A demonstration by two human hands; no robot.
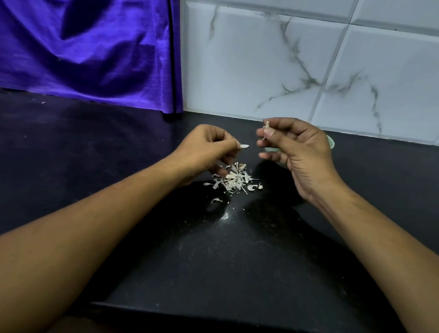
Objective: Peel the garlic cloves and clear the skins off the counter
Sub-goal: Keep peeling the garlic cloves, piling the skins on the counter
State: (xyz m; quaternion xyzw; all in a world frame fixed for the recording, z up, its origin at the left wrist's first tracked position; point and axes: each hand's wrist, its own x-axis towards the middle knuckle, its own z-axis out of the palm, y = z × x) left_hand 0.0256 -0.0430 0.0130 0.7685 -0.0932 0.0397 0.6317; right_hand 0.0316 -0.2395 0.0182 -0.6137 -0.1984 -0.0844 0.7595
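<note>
My left hand (209, 150) hovers over the black counter (234, 255) and pinches a small white garlic clove (244, 146) at its fingertips. My right hand (294, 149), a little to the right and at the same height, pinches a scrap of garlic skin (266, 125) between thumb and forefinger. A heap of pale garlic skins (234, 179) lies on the counter just below and between the hands. A pale green bowl (330, 142) sits behind my right hand and is mostly hidden by it.
A purple cloth (88, 44) hangs at the back left down to the counter. A white marbled tile wall (318, 65) closes the back right. The counter's front edge (232, 315) runs below my forearms.
</note>
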